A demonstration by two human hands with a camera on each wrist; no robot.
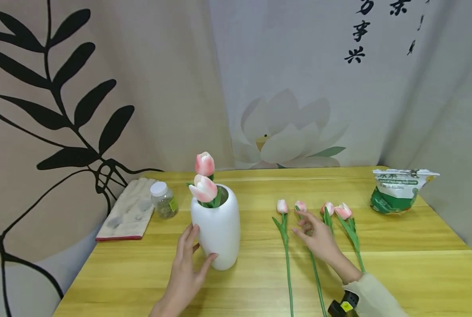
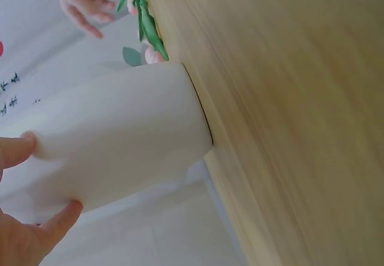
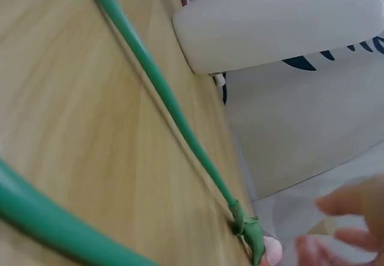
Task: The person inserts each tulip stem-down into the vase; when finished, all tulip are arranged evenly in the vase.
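Observation:
A white vase [image 1: 220,233] stands upright on the table with two pink-and-white tulips [image 1: 204,188] in it. My left hand [image 1: 186,268] holds the vase low on its near left side, thumb and fingers spread around the wall; the left wrist view shows fingertips [image 2: 66,215] touching the vase. Several more tulips lie side by side to the right, among them a leftmost one [image 1: 286,251] and a rightmost one [image 1: 352,237]. Above the middle tulips hovers my right hand [image 1: 317,235], fingers loosely bent and holding nothing. It partly hides their stems.
Left of the vase are a small jar [image 1: 166,203] with a white lid and a pale cloth-like book or pad [image 1: 126,211]. A green-and-white bag [image 1: 398,193] with a clip stands at the back right. Printed curtains [image 1: 172,88] hang behind the wooden table [image 1: 259,281].

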